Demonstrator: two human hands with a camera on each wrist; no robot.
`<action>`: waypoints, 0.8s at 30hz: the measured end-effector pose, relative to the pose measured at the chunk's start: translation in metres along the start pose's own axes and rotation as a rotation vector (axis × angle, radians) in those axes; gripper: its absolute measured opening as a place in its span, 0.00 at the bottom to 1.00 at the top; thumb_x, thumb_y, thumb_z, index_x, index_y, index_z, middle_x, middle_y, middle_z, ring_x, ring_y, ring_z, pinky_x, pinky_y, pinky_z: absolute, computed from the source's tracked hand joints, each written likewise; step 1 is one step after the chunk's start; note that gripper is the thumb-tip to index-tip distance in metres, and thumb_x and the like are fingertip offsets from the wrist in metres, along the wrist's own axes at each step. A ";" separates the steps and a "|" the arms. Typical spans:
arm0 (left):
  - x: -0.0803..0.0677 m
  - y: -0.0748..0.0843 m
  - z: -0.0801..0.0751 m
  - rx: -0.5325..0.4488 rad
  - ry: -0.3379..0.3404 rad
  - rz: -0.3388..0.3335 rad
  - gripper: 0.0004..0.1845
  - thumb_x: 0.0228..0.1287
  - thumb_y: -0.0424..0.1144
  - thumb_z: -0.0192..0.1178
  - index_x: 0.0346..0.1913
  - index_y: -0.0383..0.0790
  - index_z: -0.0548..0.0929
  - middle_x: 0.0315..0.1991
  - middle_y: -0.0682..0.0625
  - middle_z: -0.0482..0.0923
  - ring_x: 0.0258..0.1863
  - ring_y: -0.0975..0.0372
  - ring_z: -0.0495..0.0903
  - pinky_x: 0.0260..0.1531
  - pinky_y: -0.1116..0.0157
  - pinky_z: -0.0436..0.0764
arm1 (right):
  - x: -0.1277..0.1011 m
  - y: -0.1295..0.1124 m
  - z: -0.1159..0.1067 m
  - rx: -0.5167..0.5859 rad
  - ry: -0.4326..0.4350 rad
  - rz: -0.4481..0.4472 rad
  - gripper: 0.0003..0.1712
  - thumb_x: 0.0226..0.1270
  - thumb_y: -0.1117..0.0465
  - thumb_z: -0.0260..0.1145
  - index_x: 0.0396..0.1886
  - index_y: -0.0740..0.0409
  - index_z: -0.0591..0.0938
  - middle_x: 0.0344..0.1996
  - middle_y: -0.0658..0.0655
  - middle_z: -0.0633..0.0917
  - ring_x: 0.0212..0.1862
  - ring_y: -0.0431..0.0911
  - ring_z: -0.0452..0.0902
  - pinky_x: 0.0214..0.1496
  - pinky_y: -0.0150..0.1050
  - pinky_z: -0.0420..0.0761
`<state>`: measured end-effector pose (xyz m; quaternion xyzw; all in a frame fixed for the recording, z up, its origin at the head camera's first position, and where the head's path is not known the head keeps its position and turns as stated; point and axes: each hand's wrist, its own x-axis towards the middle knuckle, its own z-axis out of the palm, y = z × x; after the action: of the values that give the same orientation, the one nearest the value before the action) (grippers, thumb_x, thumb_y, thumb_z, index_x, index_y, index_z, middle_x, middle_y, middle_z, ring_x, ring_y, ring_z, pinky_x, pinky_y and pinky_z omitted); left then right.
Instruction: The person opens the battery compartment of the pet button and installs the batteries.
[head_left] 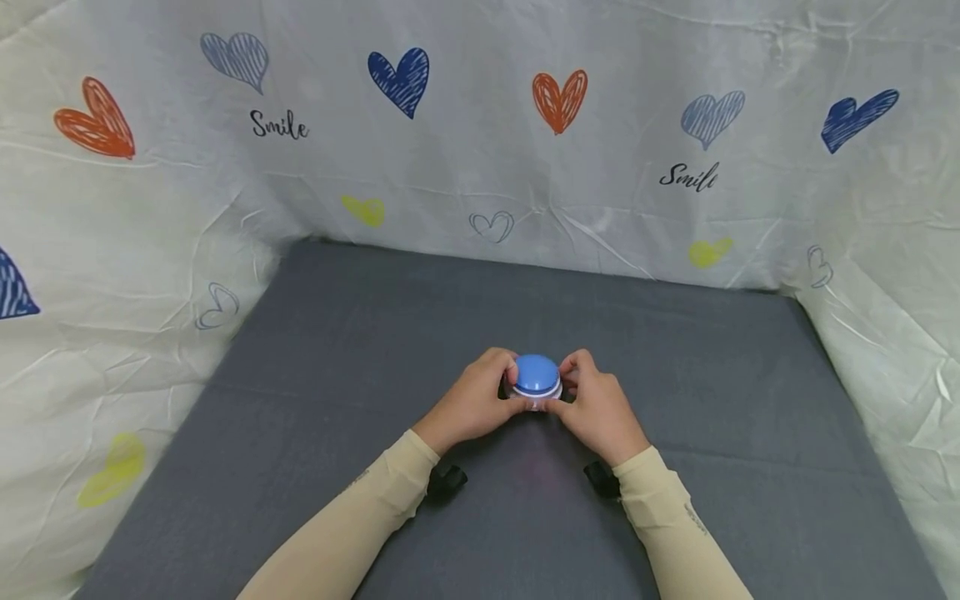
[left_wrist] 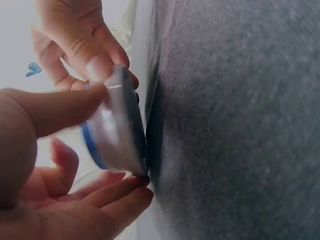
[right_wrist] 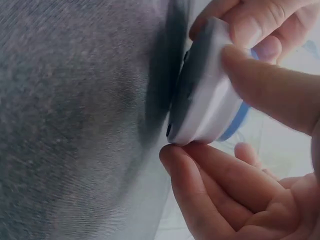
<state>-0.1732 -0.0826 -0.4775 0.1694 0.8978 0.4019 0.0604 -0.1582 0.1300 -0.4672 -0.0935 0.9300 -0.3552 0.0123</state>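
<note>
I'm pinching the blue-domed button [head_left: 537, 377] from both sides, left hand [head_left: 471, 402] and right hand [head_left: 596, 410] gripping its white base, lifting it just off the grey mat [head_left: 345, 350]. Next move is probably needing steady, even grip.

"Smile" is printed twice on the heart-patterned sheet [head_left: 480, 167].

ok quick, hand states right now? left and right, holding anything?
Left hand: fingers and thumb pinch the blue-topped round button from its left side.
Right hand: pinches the same button from its right side.
</note>
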 end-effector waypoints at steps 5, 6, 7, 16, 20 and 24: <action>0.001 0.000 0.007 0.079 -0.004 0.017 0.21 0.64 0.42 0.81 0.41 0.44 0.74 0.56 0.45 0.75 0.47 0.56 0.76 0.48 0.59 0.78 | 0.000 0.005 0.005 -0.052 0.014 0.002 0.31 0.60 0.59 0.86 0.57 0.60 0.78 0.55 0.66 0.91 0.56 0.57 0.91 0.57 0.56 0.88; 0.002 0.001 0.008 0.094 -0.005 0.017 0.22 0.64 0.42 0.81 0.42 0.44 0.74 0.55 0.46 0.74 0.46 0.57 0.76 0.48 0.59 0.79 | 0.001 0.007 0.006 -0.062 0.016 -0.001 0.31 0.60 0.59 0.86 0.57 0.60 0.78 0.54 0.66 0.91 0.55 0.57 0.91 0.57 0.56 0.88; 0.003 0.002 0.009 0.105 -0.006 0.016 0.22 0.64 0.43 0.81 0.42 0.44 0.74 0.55 0.46 0.74 0.46 0.57 0.76 0.48 0.59 0.79 | 0.001 0.008 0.006 -0.068 0.020 -0.004 0.32 0.59 0.59 0.86 0.57 0.59 0.78 0.54 0.66 0.91 0.55 0.57 0.91 0.57 0.56 0.88; 0.001 -0.004 0.006 0.152 -0.076 -0.016 0.28 0.67 0.51 0.77 0.59 0.42 0.76 0.62 0.44 0.75 0.56 0.55 0.81 0.58 0.54 0.84 | -0.005 0.026 -0.001 -0.141 -0.043 -0.035 0.40 0.63 0.49 0.84 0.69 0.57 0.78 0.63 0.63 0.87 0.62 0.59 0.84 0.64 0.59 0.83; -0.006 -0.014 -0.015 0.157 -0.040 -0.055 0.42 0.69 0.61 0.72 0.76 0.40 0.70 0.73 0.41 0.72 0.72 0.50 0.77 0.70 0.46 0.79 | -0.009 0.037 -0.012 -0.222 -0.021 -0.058 0.49 0.64 0.39 0.81 0.77 0.58 0.75 0.77 0.64 0.76 0.73 0.63 0.75 0.71 0.63 0.77; -0.018 -0.032 -0.040 0.313 0.076 -0.024 0.57 0.67 0.73 0.65 0.85 0.38 0.60 0.85 0.37 0.59 0.86 0.45 0.59 0.79 0.41 0.66 | -0.013 0.050 -0.025 -0.327 0.093 -0.083 0.62 0.59 0.26 0.77 0.81 0.61 0.70 0.85 0.65 0.63 0.83 0.65 0.60 0.77 0.69 0.68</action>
<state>-0.1739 -0.1367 -0.4750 0.1508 0.9531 0.2624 0.0040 -0.1557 0.1855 -0.4820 -0.1159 0.9703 -0.2035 -0.0605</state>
